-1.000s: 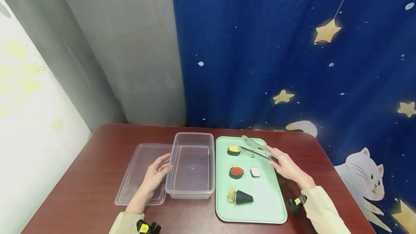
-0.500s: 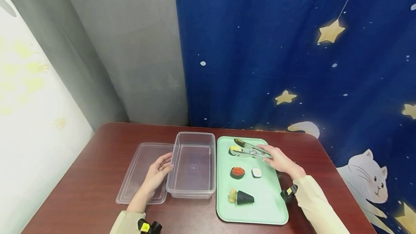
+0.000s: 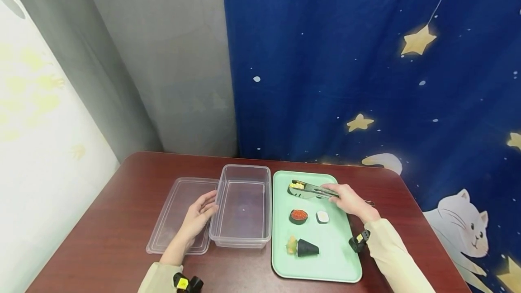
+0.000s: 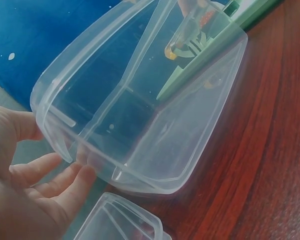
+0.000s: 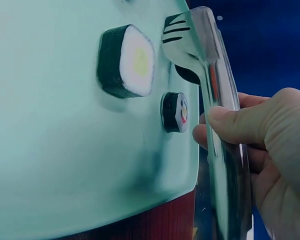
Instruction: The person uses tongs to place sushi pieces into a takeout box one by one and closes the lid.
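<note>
My right hand (image 3: 351, 201) (image 5: 285, 135) grips metal tongs (image 3: 321, 191) (image 5: 222, 95) over the green tray (image 3: 338, 248). Their tips lie on either side of a yellow-topped sushi piece (image 3: 296, 186) near the tray's back left; how firmly they press is unclear. My left hand (image 3: 197, 217) (image 4: 37, 185) rests its fingers against the left wall of a clear plastic container (image 3: 241, 243) (image 4: 155, 187). Below the yellow-topped piece sit a red-topped piece (image 3: 299, 216) and a white-faced roll (image 3: 322, 217) (image 5: 136, 62). A small roll (image 5: 175, 112) shows beside the tongs in the right wrist view.
A clear lid (image 3: 163, 229) (image 4: 117, 220) lies left of the container, partly under my left forearm. A dark cone-shaped piece (image 3: 307, 248) is at the tray's front. Everything stands on a dark red table (image 3: 97, 220), with a blue curtain (image 3: 301, 80) behind.
The tongs have moved left over the yellow-topped piece, and their arms have come closer together. My left hand stays at the container's side.
</note>
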A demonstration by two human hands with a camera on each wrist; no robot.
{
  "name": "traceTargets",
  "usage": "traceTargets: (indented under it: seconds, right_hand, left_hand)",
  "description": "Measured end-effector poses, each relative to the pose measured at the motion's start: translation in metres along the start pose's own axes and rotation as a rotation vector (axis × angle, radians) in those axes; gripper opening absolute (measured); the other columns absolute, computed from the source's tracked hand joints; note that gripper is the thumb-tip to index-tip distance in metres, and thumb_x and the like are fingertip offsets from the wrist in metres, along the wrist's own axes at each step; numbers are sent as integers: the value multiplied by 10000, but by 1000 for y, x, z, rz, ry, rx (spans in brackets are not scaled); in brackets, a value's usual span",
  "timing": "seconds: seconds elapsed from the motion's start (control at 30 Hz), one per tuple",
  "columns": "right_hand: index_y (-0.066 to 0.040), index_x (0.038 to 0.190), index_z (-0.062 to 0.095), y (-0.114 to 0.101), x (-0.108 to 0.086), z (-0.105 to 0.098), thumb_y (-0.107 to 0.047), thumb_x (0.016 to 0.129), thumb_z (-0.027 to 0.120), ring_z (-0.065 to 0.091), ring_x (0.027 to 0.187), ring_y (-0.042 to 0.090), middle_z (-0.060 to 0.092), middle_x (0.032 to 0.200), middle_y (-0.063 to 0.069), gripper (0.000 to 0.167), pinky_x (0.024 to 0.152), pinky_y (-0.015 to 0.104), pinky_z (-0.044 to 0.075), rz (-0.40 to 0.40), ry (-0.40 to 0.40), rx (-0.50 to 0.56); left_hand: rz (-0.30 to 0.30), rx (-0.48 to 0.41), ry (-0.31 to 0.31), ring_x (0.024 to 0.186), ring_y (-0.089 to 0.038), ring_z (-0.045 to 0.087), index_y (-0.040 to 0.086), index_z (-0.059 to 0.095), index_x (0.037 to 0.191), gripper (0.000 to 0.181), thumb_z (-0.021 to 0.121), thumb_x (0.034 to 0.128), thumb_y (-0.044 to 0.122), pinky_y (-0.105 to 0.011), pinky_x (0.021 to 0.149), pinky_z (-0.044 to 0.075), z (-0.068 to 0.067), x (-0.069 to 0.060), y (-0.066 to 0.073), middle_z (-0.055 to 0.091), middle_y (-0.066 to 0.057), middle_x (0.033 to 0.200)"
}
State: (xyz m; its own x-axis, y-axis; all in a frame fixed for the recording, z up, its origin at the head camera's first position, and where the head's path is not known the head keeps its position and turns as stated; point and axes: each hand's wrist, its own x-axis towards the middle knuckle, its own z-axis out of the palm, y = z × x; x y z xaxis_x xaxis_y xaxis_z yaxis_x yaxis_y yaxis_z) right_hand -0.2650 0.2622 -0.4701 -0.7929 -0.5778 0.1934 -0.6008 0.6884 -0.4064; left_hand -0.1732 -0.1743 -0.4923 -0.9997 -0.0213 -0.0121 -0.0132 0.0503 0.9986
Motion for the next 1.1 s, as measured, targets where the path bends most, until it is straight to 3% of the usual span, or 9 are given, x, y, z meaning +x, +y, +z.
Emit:
traceTargets:
  seconds: [0.43, 0.73, 0.97, 1.1]
  right_hand:
    - [56, 1211, 588, -11, 3, -13, 104, 796, 636, 581, 1080, 331, 621, 1179, 189, 421, 835, 470, 490, -5, -17, -3]
    - [47, 1223, 586, -28, 11, -30, 98, 799, 645, 604, 973, 256, 611, 1191, 203, 431, 778, 415, 491, -22, -10, -9]
    - [33, 1241, 577, -44, 20, -43, 81, 822, 633, 558, 1127, 313, 607, 1214, 175, 425, 891, 476, 470, -26, -10, 31]
    - [24, 1251, 573, -55, 26, -51, 62, 841, 624, 569, 1114, 285, 606, 1221, 164, 415, 902, 474, 465, -48, -17, 32]
  left_hand:
    - [5, 11, 4, 1209, -362, 463, -51, 408, 1364, 488, 558, 902, -6, -141, 854, 426, 0, 0, 1, 450, -260, 1358]
    - [3, 7, -2, 1223, -364, 452, -51, 400, 1367, 489, 555, 905, -5, -138, 867, 416, -1, -1, 2, 437, -264, 1366]
    - [8, 13, -5, 1228, -362, 449, -50, 401, 1368, 492, 560, 905, 1, -134, 876, 409, -1, -1, 1, 434, -266, 1369]
    - [12, 5, -6, 1225, -363, 452, -55, 400, 1367, 491, 560, 905, -5, -133, 873, 413, 0, -2, 0, 436, -270, 1365]
